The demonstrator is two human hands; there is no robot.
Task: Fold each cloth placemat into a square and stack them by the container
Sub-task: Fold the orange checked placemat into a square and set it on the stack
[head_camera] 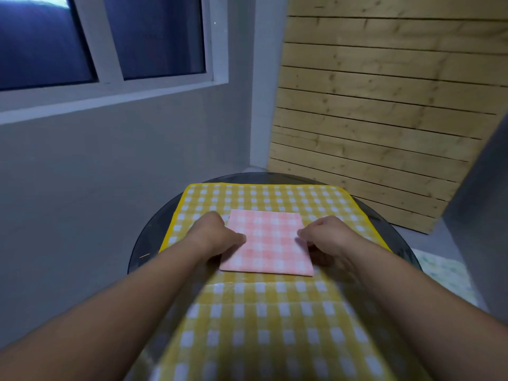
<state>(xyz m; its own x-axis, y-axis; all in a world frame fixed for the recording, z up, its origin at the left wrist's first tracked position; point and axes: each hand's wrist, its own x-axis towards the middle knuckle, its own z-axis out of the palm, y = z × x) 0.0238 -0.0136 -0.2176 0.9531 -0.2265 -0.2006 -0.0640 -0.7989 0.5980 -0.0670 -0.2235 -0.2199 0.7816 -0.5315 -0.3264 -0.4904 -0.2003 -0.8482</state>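
A pink-and-white checked placemat (268,242), folded to a near square, lies flat on a larger yellow-and-white checked cloth (264,320). My left hand (214,233) grips the pink mat's left edge, thumb on top and fingers curled at its side. My right hand (327,237) pinches the right edge the same way, its lower fingers hidden under the mat's edge. No container is in view.
The yellow cloth covers a round dark glass table (145,243) whose rim shows at left and right. A grey wall and window stand to the left, a wooden slat panel (379,127) at the back right. A pale patterned mat (445,276) lies on the floor at right.
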